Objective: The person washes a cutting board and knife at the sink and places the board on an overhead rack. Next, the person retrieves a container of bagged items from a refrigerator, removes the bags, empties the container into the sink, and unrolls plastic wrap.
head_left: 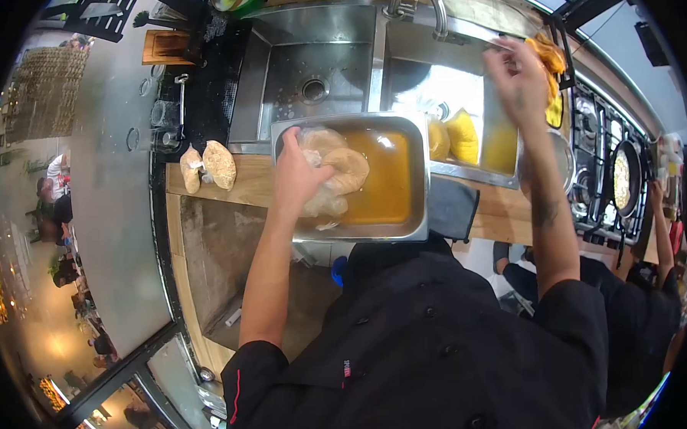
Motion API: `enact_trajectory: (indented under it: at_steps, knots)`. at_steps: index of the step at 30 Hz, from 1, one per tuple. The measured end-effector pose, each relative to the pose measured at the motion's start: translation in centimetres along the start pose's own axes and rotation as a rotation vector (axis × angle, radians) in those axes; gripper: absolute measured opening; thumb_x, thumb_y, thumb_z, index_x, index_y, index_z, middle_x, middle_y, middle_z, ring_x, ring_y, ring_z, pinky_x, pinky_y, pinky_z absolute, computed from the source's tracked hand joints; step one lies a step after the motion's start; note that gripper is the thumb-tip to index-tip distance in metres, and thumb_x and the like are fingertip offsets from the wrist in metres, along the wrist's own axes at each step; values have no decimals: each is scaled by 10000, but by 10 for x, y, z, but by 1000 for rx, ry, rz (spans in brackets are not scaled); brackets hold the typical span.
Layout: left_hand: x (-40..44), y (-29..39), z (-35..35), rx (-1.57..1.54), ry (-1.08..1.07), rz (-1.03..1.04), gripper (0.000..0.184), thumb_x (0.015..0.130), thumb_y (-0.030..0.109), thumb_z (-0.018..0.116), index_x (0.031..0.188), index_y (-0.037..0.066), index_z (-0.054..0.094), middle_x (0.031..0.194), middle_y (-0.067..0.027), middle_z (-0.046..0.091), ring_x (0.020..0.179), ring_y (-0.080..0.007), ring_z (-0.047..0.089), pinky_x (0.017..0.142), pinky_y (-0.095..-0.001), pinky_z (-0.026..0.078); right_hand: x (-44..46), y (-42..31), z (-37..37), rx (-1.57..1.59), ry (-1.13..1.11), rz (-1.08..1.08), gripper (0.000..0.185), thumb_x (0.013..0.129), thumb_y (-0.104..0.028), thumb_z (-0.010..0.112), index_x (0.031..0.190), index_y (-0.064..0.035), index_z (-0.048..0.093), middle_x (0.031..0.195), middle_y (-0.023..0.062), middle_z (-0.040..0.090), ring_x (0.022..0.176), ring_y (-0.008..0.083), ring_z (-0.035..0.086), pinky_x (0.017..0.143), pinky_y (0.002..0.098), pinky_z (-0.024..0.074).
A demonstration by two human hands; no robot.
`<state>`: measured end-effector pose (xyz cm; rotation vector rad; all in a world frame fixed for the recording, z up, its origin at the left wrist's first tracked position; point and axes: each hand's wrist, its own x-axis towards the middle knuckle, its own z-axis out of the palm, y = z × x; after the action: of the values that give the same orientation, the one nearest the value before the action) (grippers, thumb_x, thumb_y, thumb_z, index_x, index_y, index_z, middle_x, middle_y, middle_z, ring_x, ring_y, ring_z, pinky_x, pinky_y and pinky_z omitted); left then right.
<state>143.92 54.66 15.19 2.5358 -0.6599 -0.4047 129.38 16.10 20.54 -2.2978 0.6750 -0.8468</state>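
Note:
In the head view my left hand [299, 170] is closed around a clear plastic bag of tan food [347, 171], inside a deep steel pan [419, 134]. Other clear bags lie in the pan beneath it. Amber liquid [384, 182] shows in the pan's right half. My right hand [518, 76] is raised over the right sink basin, near an orange and yellow cloth [549, 56]. Motion blurs its fingers, so whether it holds anything is unclear. Behind the pan, a yellow bag [463, 136] and a tan bag [438, 140] sit in the right basin.
The left sink basin [314, 62] has a drain, with a faucet [436, 11] behind. Two filled bags [219, 165] lie on the wooden counter at left. To the right, a pan of food [625, 175] sits on the gas stove [586, 150], near another person's arm [660, 224].

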Motion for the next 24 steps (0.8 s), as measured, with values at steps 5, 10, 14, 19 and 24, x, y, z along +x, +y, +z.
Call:
enact_trajectory:
  at_steps: [5,10,14,19,24]
  knots:
    - [15,-20,-10,-146,-210,-132,709,655,318,872,1204,-41,602,1050,-220,714,981,-325,700,838,-408,541,-125,-118,79,103,-756,-220,423,826,-247,765,1208,-106,647,1128,160,653,1098,342,613,962,445,497]
    - [21,-23,-34,-361,-370,-76,535,751,375,831,1057,-42,692,886,-155,736,785,-208,697,732,-343,542,-167,-133,138,74,-678,-107,338,806,-225,753,1085,-63,652,1008,164,633,1080,365,590,920,499,475]
    - [30,-40,-47,-239,-333,-91,418,854,353,758,1068,-2,702,860,-90,720,739,-113,624,700,-285,513,-164,-122,140,62,-548,-78,185,817,-131,720,930,-28,617,901,129,612,870,332,640,777,424,528]
    - [19,-22,-62,-620,-365,-70,223,958,252,660,994,37,705,849,-34,706,733,-85,602,711,-263,499,-175,-92,134,512,-524,367,23,951,-43,547,967,-33,535,1023,70,646,919,114,596,789,267,513]
    - [15,-19,-52,-772,-345,-6,218,1007,253,612,1023,45,675,989,-65,743,821,-94,661,734,-262,547,-174,-88,119,957,-347,573,13,996,-72,468,992,-80,459,1027,39,605,942,77,541,786,250,474]
